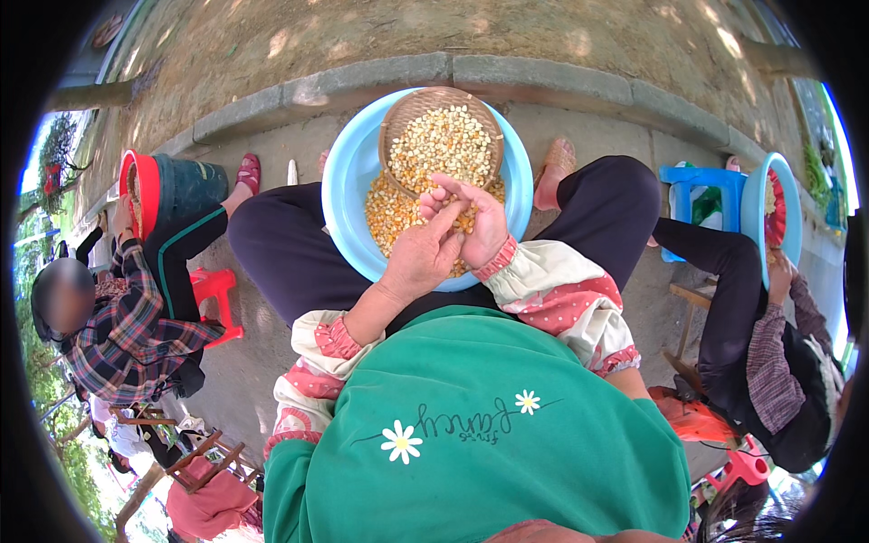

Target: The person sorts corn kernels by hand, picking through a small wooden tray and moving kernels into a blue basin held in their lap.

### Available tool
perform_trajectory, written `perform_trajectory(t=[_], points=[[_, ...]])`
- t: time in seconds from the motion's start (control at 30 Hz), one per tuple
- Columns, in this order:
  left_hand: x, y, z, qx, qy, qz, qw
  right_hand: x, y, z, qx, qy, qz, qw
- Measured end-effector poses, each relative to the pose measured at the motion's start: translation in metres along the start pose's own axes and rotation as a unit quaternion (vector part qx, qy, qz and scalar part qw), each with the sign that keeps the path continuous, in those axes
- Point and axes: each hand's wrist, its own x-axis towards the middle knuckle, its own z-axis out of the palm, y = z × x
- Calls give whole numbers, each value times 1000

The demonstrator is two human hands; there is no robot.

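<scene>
Cupped palm up over a light blue plastic basin (345, 183), my right hand (487, 227) holds a few orange corn kernels (466, 222). My left hand (424, 254) reaches across it, fingers lying over the right palm by those kernels; whether it pinches one is hidden. A round woven bamboo tray (385, 144) rests tilted in the far part of the basin, bearing pale and yellow corn kernels (445, 139). Beneath it and my hands, more yellow-orange kernels (388, 220) cover the basin's bottom. The basin sits between my knees.
At left a seated person (129, 305) reaches into a red-rimmed tub (151, 197); a red plastic stool (216, 305) is nearby. At right another person (774, 366) holds a tilted blue basin (749, 203) near a blue stool (706, 183). A stone kerb (543, 85) runs ahead.
</scene>
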Motion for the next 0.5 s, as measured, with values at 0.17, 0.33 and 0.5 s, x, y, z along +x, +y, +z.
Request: perform_trajectory(t=[0.17, 0.33, 0.5], points=[[-9, -2, -9, -38, -43, -9, 998, -4, -2, 7, -17, 37, 10, 999], [-19, -6, -16, -59, -41, -12, 997, -1, -2, 1, 4, 7, 27, 1000], [-26, -17, -20, -30, -32, 42, 998, -6, -2, 9, -40, 12, 0, 999]])
